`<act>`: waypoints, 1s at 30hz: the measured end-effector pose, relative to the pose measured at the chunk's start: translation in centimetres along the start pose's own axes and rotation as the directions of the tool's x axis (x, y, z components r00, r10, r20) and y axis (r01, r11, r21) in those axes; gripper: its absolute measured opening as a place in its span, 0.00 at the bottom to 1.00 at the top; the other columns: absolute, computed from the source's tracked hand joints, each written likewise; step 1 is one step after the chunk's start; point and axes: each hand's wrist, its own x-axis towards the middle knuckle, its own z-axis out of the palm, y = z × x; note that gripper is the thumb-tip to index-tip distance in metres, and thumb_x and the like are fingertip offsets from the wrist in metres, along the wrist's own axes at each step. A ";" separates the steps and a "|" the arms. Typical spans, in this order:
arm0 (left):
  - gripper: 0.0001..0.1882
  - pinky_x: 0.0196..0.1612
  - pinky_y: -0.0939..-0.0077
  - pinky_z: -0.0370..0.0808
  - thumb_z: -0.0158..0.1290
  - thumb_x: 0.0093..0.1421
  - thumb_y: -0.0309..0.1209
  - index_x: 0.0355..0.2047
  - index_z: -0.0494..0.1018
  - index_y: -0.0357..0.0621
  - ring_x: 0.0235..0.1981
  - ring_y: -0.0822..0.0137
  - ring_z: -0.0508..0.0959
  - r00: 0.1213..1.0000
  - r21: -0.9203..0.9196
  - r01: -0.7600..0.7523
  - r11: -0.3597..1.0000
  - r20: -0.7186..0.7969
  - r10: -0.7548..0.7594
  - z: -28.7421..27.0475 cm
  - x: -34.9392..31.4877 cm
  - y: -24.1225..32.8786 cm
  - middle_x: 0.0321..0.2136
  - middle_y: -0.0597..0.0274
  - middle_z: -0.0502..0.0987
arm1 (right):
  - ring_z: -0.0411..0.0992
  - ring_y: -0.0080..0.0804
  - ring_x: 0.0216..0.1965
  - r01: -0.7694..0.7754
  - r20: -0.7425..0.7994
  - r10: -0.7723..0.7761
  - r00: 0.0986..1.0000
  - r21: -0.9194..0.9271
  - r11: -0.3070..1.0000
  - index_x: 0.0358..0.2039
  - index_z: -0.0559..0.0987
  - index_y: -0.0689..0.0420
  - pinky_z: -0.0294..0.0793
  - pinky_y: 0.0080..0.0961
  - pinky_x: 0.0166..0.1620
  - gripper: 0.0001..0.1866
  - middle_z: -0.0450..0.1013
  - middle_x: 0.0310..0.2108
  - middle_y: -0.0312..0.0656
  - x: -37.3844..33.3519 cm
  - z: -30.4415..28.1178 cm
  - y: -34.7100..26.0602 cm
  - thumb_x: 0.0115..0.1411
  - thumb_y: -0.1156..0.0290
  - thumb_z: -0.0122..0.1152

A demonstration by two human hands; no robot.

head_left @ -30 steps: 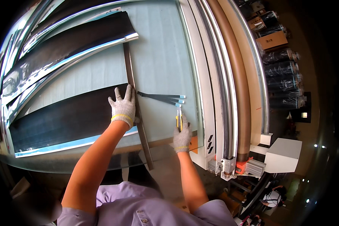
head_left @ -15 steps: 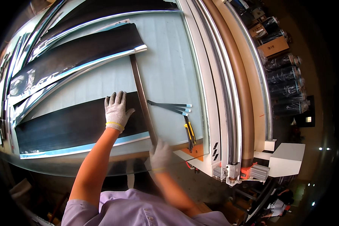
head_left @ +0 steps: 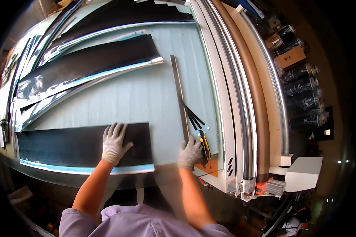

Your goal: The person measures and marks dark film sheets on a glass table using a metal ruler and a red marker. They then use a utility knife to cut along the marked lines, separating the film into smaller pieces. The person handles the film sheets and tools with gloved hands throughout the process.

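A black sheet with a blue-and-white strip along its near edge lies flat at the near left of the glass-topped table. My left hand, in a white knitted glove, rests on it with fingers stretched out. To the right, my gloved right hand grips the near end of a long metal straightedge, which stretches away over the bare glass, apart from the sheet. Narrow black strips with pale blue ends fan out beside the straightedge. A yellow-and-black utility knife lies just right of my right hand.
More black sheets overlap across the far and left table. An orange pad sits at the near right corner. Beyond the right edge runs a machine with a long brown roller. Plastic-wrapped rolls and cartons stand farther right.
My right hand has shifted the straightedge right, off the black sheet, next to the strips, which now lie more steeply angled. The left hand stays flat on the sheet.
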 end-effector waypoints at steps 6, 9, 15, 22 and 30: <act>0.45 0.73 0.42 0.58 0.72 0.49 0.45 0.67 0.71 0.48 0.67 0.44 0.67 0.999 -0.025 0.018 1.000 -0.047 -0.019 -2.8 -2.3 -4.4 0.63 0.51 0.72 | 0.71 0.59 0.52 -0.062 -0.069 0.069 0.995 0.102 0.993 0.55 0.78 0.52 0.74 0.55 0.55 0.23 0.71 0.48 0.55 2.1 0.3 -0.1 0.60 0.66 0.69; 0.39 0.71 0.44 0.62 0.70 0.54 0.35 0.66 0.71 0.49 0.65 0.43 0.69 0.960 0.042 0.051 0.998 -0.277 -0.037 -4.3 4.1 -8.5 0.64 0.52 0.72 | 0.71 0.59 0.53 -0.048 -0.149 0.071 0.986 0.152 0.987 0.56 0.78 0.53 0.74 0.54 0.57 0.23 0.71 0.48 0.55 2.1 0.9 -0.4 0.60 0.67 0.68; 0.37 0.69 0.48 0.66 0.64 0.62 0.44 0.71 0.67 0.55 0.68 0.46 0.69 0.944 0.275 0.177 0.945 -0.319 -0.084 -5.4 19.8 -14.3 0.67 0.52 0.70 | 0.72 0.57 0.52 -0.046 -0.153 0.061 0.986 0.098 0.994 0.53 0.79 0.52 0.73 0.52 0.56 0.20 0.73 0.48 0.52 2.4 0.7 -0.8 0.60 0.65 0.69; 0.10 0.49 0.54 0.76 0.55 0.68 0.39 0.39 0.85 0.54 0.45 0.51 0.81 0.988 0.219 0.058 0.974 -0.150 -0.025 -4.8 23.1 -17.0 0.38 0.60 0.83 | 0.71 0.55 0.56 -0.099 -0.099 0.109 0.989 0.101 0.990 0.54 0.79 0.51 0.72 0.53 0.60 0.23 0.73 0.53 0.52 2.4 0.4 -0.7 0.58 0.65 0.70; 0.07 0.41 0.61 0.75 0.58 0.65 0.38 0.38 0.79 0.52 0.37 0.60 0.79 0.930 0.443 -0.091 0.892 -0.282 0.235 -6.6 12.3 -9.8 0.32 0.63 0.76 | 0.69 0.58 0.58 -0.013 -0.137 0.028 0.990 0.106 0.994 0.56 0.79 0.51 0.67 0.57 0.63 0.20 0.72 0.54 0.52 2.5 0.2 -0.7 0.63 0.64 0.64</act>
